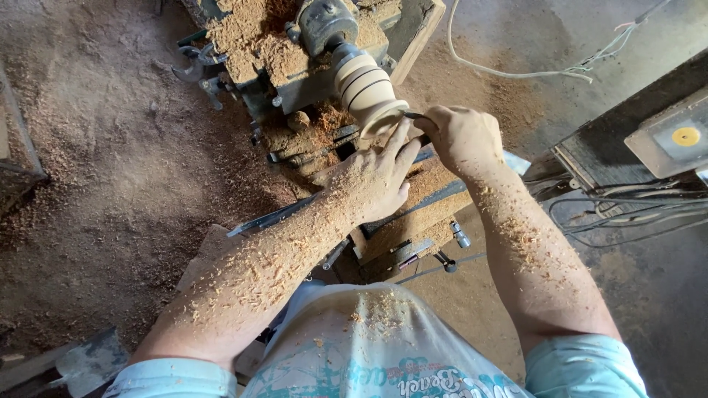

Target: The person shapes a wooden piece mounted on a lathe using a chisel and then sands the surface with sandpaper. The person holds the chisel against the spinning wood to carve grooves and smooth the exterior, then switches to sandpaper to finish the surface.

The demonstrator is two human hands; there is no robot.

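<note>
A pale turned wooden piece (365,85) with dark grooves is mounted on a wood lathe (280,66) heaped with sawdust. My right hand (461,136) is closed around a dark metal turning tool (414,116) whose tip meets the flared rim of the wooden piece. My left hand (372,180) rests on the tool rest just below the piece, with its fingers reaching up to the rim and steadying the tool. Both forearms are covered in wood shavings.
Sawdust covers the floor (110,184) to the left. A white cable (516,72) runs across the floor at upper right. A dark box with a yellow disc (686,136) and black wires (627,217) stands at the right. A metal scrap (88,361) lies at lower left.
</note>
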